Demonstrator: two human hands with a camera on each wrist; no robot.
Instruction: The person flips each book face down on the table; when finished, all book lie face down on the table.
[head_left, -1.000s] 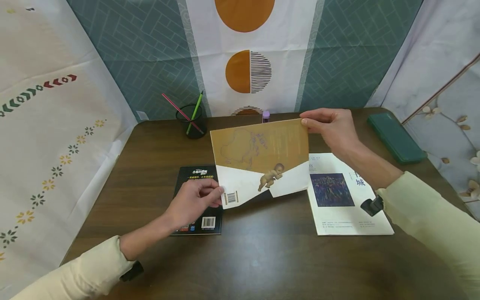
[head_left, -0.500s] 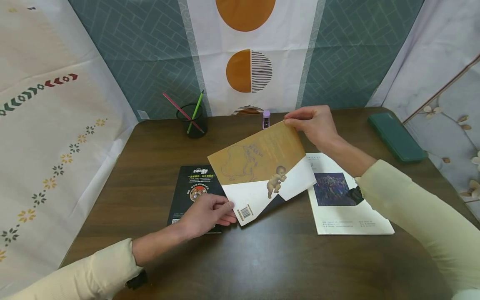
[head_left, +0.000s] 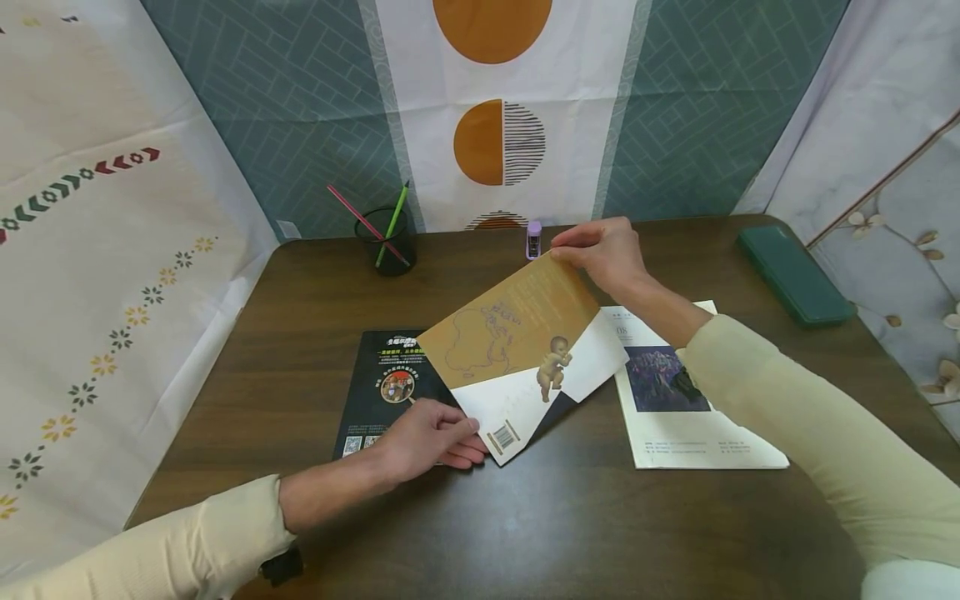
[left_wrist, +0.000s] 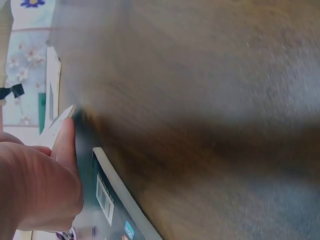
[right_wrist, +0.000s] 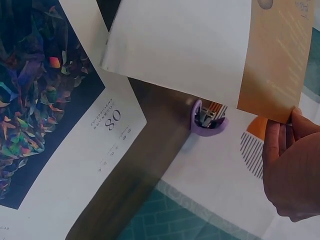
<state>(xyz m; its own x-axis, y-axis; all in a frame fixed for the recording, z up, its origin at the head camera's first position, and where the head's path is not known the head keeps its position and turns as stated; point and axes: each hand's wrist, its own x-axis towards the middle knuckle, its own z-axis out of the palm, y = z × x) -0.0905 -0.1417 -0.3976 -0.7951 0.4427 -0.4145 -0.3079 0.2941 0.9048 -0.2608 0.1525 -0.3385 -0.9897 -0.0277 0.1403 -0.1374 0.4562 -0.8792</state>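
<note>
Black book (head_left: pixel 382 371), at nine o'clock from the tan-and-white booklet (head_left: pixel 517 333): partly covered by booklet and left hand (head_left: pixel 431 437). White book (head_left: pixel 675 433), at three: partly hidden by right sleeve (head_left: pixel 810 425). Booklet, central, tilts more steeply than one second ago; left hand pinches it at eight o'clock, right hand (head_left: pixel 606 257) at one.

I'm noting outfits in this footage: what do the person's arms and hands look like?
The arms wear pale cream sleeves, the left sleeve and the right sleeve, both ending short of the wrist. A small black object shows under the left one's end; a dark object by the right's is hard to make out. The left grip and right grip are ungloved hands.
</note>
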